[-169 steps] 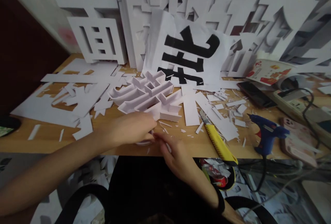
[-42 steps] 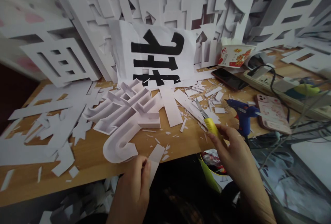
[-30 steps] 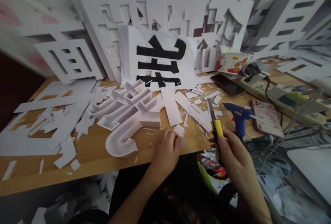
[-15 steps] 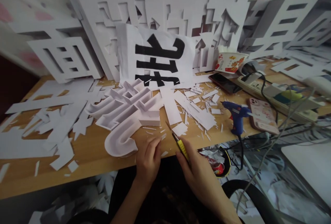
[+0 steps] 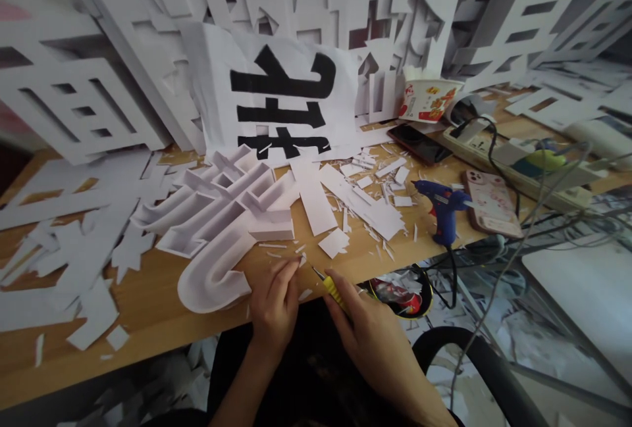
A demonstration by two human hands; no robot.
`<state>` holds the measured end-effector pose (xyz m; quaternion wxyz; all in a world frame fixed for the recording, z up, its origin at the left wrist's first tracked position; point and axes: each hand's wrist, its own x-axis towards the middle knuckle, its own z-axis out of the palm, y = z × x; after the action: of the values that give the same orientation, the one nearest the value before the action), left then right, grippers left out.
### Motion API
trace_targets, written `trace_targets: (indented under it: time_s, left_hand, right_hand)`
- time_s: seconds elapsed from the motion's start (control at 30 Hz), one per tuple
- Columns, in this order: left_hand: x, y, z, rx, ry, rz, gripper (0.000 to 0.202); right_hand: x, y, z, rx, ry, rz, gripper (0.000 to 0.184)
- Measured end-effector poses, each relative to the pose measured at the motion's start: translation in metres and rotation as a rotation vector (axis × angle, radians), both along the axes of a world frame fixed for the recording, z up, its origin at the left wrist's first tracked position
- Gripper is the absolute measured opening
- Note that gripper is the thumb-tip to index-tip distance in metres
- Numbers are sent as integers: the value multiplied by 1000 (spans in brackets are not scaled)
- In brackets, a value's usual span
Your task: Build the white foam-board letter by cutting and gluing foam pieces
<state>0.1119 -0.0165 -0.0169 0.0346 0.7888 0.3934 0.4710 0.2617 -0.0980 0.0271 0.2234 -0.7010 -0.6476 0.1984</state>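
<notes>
My right hand is closed around the yellow handle of a craft knife, its thin blade pointing up and left. Beside it, at the table's front edge, my left hand pinches a small white foam-board piece, close to the knife's tip. A hollow white foam-board character with raised side walls lies just left of and beyond my left hand. Behind that character, a paper sheet printed with a bold black character leans upright. Thin white slivers lie on the wood near my fingertips.
A blue glue gun stands to the right, beside a phone in a pink case. Farther back are a dark phone, a paper cup and a power strip with cables. White offcuts cover the left side.
The view has shifted, so the table's things sit farther left in it. The knife's tip has come closer to my left fingertips. Both hands keep their grips.
</notes>
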Motion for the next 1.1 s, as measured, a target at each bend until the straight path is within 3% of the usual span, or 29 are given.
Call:
trace_targets:
  time_s: [0.43,0.63,0.9,1.1]
  left_hand:
    - [0,1,3,11,12,-3,32]
    - [1,2,3,22,11,9,23]
    - [3,0,7,14,-1,36,22]
    - [3,1,9,15,-5,30,23]
  right_hand:
    - [-1,-1,2,67,-12,-3,31]
    - [-2,2,5,135,-71,-1,30]
    - [-5,3,7,79,-319,34,13]
    - [-4,6,11,-23,-434,133,29]
